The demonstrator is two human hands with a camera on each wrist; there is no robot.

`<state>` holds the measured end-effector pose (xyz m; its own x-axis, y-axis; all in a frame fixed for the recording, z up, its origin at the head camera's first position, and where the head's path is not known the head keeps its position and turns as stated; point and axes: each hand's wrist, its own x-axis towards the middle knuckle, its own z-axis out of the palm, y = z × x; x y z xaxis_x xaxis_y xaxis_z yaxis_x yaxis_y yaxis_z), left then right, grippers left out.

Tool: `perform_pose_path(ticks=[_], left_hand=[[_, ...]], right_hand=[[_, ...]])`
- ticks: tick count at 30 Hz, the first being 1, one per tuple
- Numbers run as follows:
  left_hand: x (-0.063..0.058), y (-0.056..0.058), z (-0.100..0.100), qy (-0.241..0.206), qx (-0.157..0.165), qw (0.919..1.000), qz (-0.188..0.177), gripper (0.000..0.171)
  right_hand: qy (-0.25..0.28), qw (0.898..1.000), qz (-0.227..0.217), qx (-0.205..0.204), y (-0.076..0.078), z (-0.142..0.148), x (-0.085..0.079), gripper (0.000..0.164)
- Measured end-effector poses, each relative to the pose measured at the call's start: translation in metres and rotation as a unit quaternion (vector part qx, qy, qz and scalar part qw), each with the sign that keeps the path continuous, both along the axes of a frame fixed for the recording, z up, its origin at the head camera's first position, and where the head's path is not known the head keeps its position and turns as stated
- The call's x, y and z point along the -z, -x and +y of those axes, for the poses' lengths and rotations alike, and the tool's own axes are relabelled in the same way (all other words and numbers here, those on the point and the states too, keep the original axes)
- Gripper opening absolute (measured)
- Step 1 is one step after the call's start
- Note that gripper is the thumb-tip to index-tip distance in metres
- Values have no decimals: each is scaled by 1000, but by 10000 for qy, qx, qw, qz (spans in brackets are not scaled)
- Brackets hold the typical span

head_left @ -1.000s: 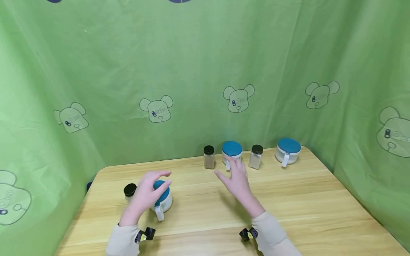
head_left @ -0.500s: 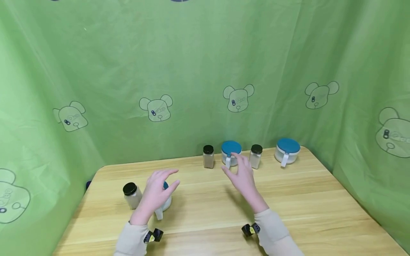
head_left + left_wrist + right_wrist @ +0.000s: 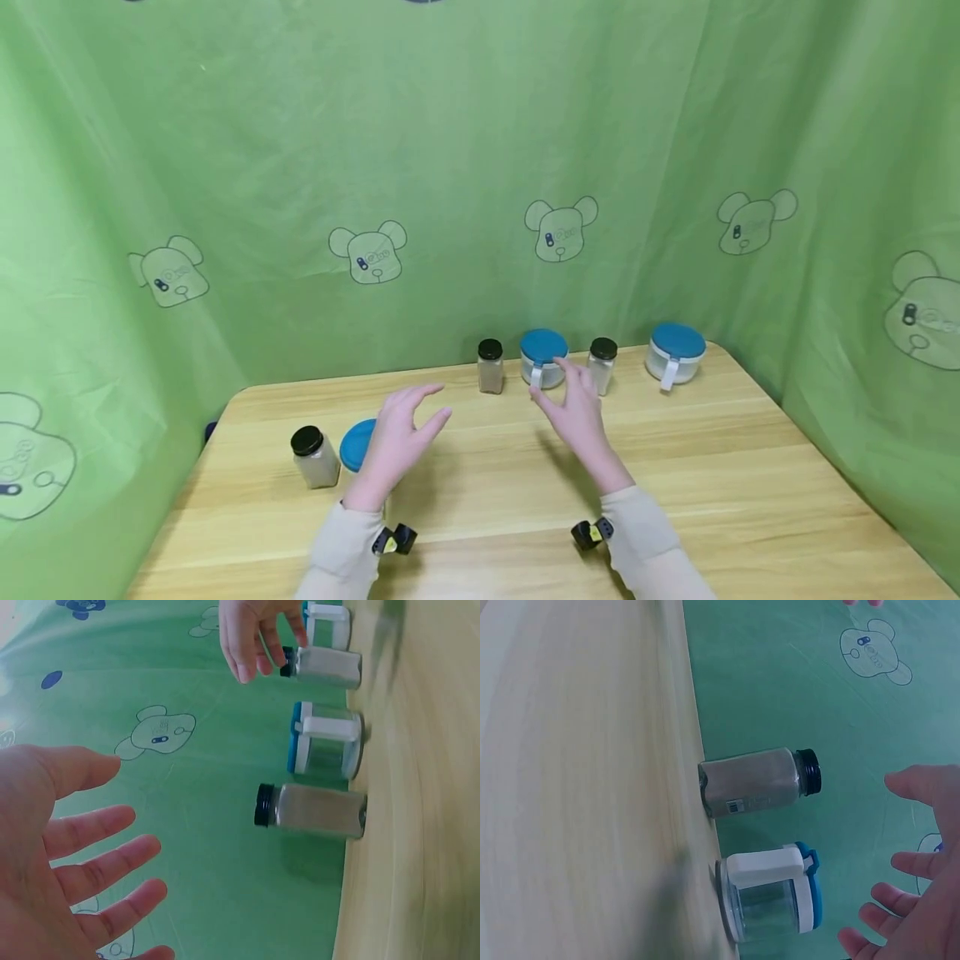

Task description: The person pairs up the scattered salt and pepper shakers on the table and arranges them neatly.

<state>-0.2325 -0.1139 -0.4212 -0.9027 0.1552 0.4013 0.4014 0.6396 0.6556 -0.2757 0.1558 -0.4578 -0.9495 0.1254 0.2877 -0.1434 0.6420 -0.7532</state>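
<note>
Before the curtain [image 3: 450,142], four containers stood along the far edge of the surface [image 3: 510,492]: from left to right, a jar [image 3: 491,370], a lidded pot [image 3: 542,357], a second jar [image 3: 602,368] and, near the far right corner, a second lidded pot [image 3: 677,352]. Nearer the person, on the left part of the surface, a third jar [image 3: 316,460] stood just left of a third lidded pot [image 3: 356,447], which was partly hidden behind the left hand [image 3: 397,437]. The right hand [image 3: 579,408], well to the right of the left, hung over the surface on the near side of the second jar and the pot to its left.
</note>
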Motion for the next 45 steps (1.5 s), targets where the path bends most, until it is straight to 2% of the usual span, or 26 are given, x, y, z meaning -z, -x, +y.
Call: perform_pose_path(ticks=[7, 13, 19, 31, 39, 45], left_hand=[[2, 14, 18, -155, -17, 9998, -129, 41], [4, 23, 30, -449, 97, 9987, -213, 42], [5, 32, 41, -711, 32, 9969, -321, 43], [11, 52, 58, -1393, -93, 9877, -703, 47], [20, 66, 66, -1740, -181, 9829, -581, 48], [27, 76, 72, -1968, -284, 9776, -685, 52]], right_hand=[[114, 9998, -148, -21, 3, 2, 0, 73], [202, 9996, -203, -26, 5, 5, 3, 73], [274, 9994, -225, -28, 5, 7, 8, 75], [343, 9993, -54, -101, 7, 0, 14, 77], [395, 9992, -18, -52, 7, -3, 13, 78], [403, 9992, -33, 10, 12, -6, 16, 81]])
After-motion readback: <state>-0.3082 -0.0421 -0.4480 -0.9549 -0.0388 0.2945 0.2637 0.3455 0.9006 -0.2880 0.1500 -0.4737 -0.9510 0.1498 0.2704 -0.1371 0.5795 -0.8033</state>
